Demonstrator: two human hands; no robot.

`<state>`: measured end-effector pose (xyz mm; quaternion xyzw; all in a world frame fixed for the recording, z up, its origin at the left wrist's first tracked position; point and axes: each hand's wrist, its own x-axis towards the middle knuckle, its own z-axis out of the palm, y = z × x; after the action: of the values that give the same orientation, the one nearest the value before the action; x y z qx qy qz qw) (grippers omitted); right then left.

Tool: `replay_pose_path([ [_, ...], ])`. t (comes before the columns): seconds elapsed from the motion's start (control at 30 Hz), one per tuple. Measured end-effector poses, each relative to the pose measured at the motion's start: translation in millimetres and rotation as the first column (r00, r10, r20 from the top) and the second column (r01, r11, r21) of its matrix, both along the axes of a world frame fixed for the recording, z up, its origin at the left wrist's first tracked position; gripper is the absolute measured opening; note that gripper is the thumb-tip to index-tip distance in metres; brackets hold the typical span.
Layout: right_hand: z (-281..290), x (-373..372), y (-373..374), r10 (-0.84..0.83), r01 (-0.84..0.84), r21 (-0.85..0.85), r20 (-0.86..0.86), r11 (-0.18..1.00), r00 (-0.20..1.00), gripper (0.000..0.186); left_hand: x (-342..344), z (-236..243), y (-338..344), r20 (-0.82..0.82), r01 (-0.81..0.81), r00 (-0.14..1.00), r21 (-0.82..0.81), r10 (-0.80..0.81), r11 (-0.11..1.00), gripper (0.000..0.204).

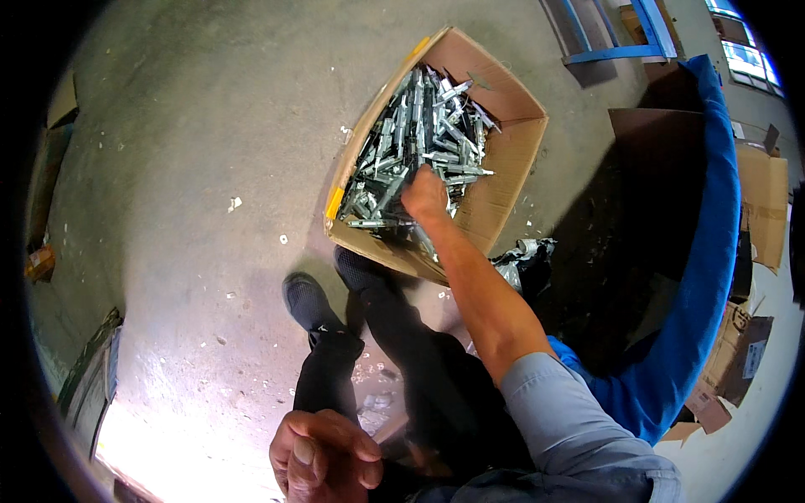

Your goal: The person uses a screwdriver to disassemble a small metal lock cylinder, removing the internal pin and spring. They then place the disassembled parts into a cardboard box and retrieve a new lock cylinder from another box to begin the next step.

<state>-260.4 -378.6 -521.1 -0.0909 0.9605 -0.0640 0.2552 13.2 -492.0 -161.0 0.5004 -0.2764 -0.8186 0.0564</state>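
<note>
An open cardboard box (pixel 521 172) stands on the floor ahead of my feet. Inside lies a jumbled heap of long, narrow silver-grey and black pieces (pixel 457 130), which look like metal fittings; their exact kind is unclear. My right hand (pixel 425 196) reaches into the near part of the box, its fingers closed down among the pieces. What it grips is hidden beneath the fingers. Low in the view, my left hand (pixel 325 457) hovers near my body, fingers loosely bent and apart, with nothing visible in it.
To the right stands a large dark-sided container with a blue cloth rim (pixel 723 184). Crumpled black and clear plastic (pixel 528 258) lies between it and the box. Blue metal framing (pixel 616 54) is at the far right, flattened cardboard (pixel 761 201) beyond the container. Small scraps dot the floor.
</note>
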Motion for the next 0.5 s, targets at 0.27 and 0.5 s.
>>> replay_pose_path([
  [0.27, -0.2, 3.8, -3.4, -0.096, 0.096, -0.037, 0.008, 0.995, 0.995, 0.038, -0.5, 3.3, -6.3, 0.064, 0.025, 0.998, 0.023, -0.026, 0.999, 0.057],
  [0.5, 51.7, 23.6, 5.0, -0.511, 0.690, -0.287, 0.500, 0.665, 0.700, 0.013, 12.0, -24.2, 8.1, -0.044, -0.214, 0.976, -0.063, 0.212, 0.975, 0.036],
])
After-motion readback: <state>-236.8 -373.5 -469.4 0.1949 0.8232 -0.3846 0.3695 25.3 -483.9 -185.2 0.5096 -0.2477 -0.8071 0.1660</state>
